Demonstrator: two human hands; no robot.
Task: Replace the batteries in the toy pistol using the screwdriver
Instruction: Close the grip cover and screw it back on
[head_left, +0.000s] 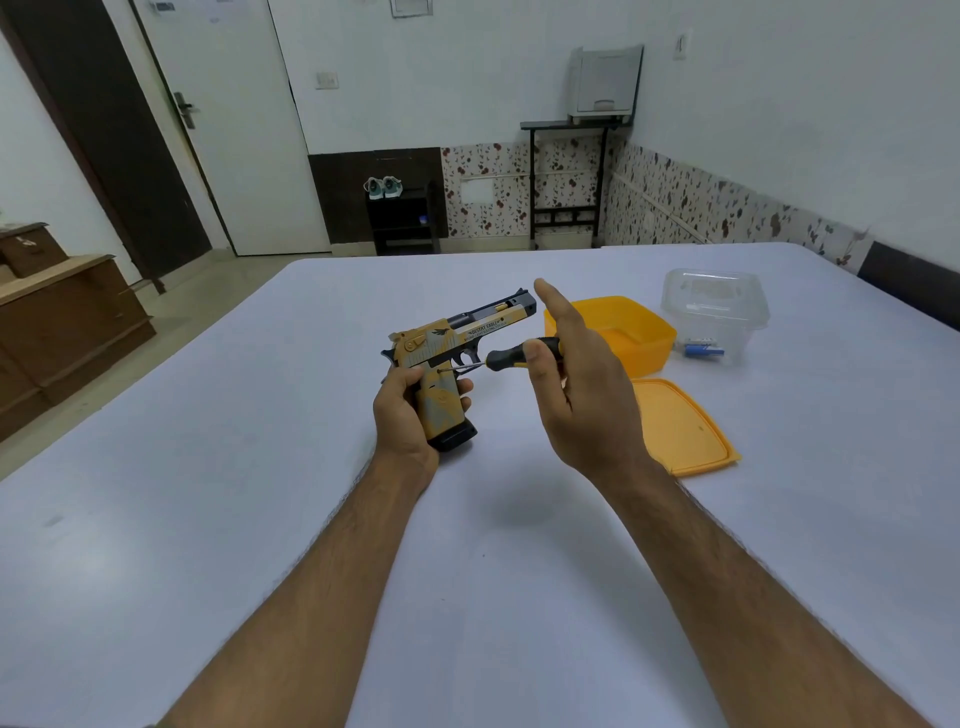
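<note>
Toy pistol (457, 345): held above the table (208, 467), barrel pointing away and to the right, grip down.
Left hand (408, 415): wrapped round the grip, fingers closed on it, thumb at the back.
Right hand (576, 395): thumb and hidden fingers pinch the screwdriver (511, 356) handle; index finger stands free, pointing up.
Screwdriver tip: set against a spot high on the grip, apparently a screw; too small to confirm.
Handling, pistol: judged light, rigid plastic; smooth printed surface, could twist under turning force. Best held at the grip, as now, clear of the cover to be opened.
Handling, screwdriver: thin shaft, may slip out of a shallow screw head; press along its axis.
Count: one pistol, one screwdriver, one yellow tub (623, 332), one yellow lid (680, 431) lying flat beside it, one clear container (714, 301).
Batteries (704, 349): blue items at the clear container's base, likely the spares; number cannot be told.
Stage: judged to be loosening the cover screw; cover not yet off.
</note>
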